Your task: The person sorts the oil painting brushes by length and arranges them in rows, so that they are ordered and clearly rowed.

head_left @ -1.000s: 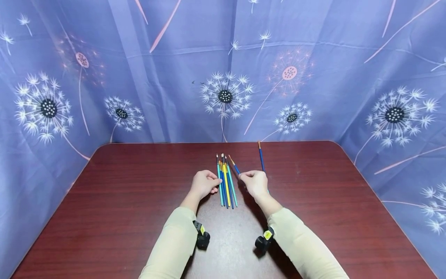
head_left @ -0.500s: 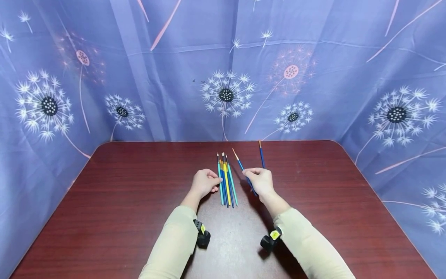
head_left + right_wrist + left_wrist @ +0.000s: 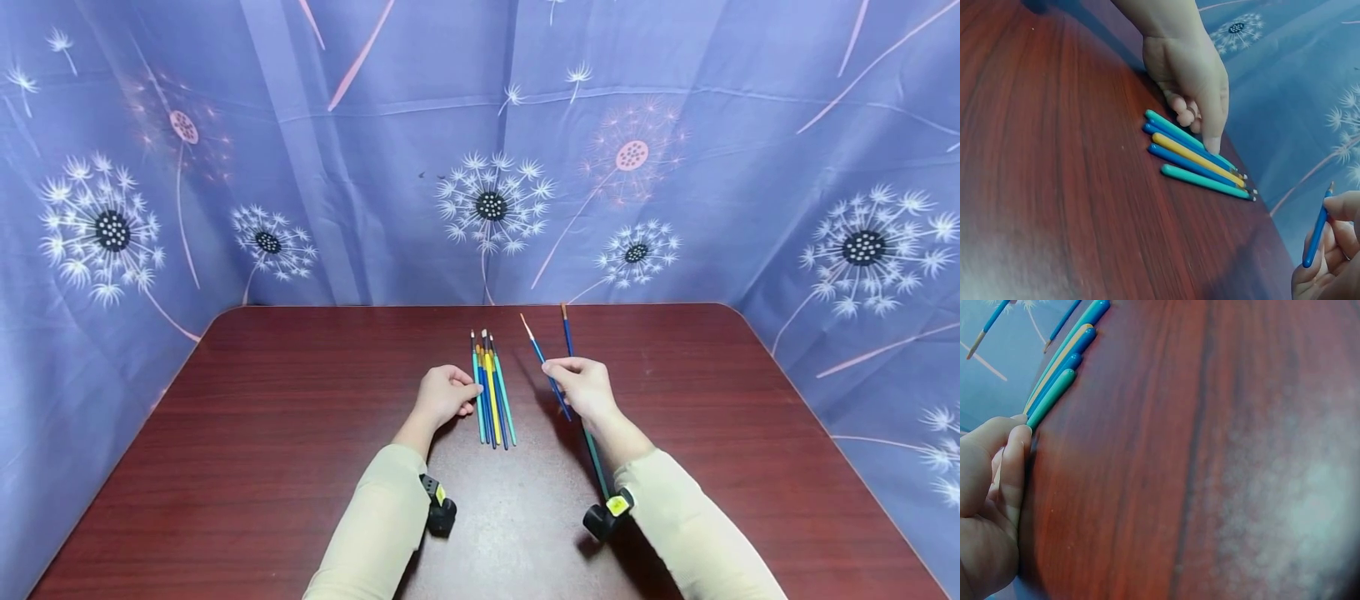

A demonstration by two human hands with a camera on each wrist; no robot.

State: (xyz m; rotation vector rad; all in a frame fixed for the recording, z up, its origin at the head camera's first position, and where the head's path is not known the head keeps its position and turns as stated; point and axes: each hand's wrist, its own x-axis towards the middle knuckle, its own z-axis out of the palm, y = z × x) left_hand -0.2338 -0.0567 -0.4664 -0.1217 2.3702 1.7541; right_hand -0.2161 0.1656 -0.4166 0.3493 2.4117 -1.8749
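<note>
In the head view, a row of teal, blue and yellow paintbrushes lies side by side on the table, the yellow paintbrush [image 3: 492,408] in the middle. My left hand [image 3: 444,395] pinches the leftmost teal paintbrush [image 3: 1052,397] between thumb and fingers. To the right, my right hand [image 3: 587,390] holds a slim blue paintbrush [image 3: 1317,234] partway along its handle, its fine tip pointing away, tilted left. Beyond that hand another blue brush [image 3: 567,327] reaches the table's far edge. A teal handle [image 3: 596,457] shows below the hand, its middle hidden.
The dark red wooden table [image 3: 300,450] ends at a blue curtain [image 3: 360,192] with dandelion prints. Black cameras sit on both wrists, the left camera [image 3: 441,515] and the right camera [image 3: 600,522], low over the tabletop.
My right hand has moved right, away from the row, carrying the slim blue paintbrush, which now shows more fully. The teal handle has come into view below it. My left hand stays at the row.
</note>
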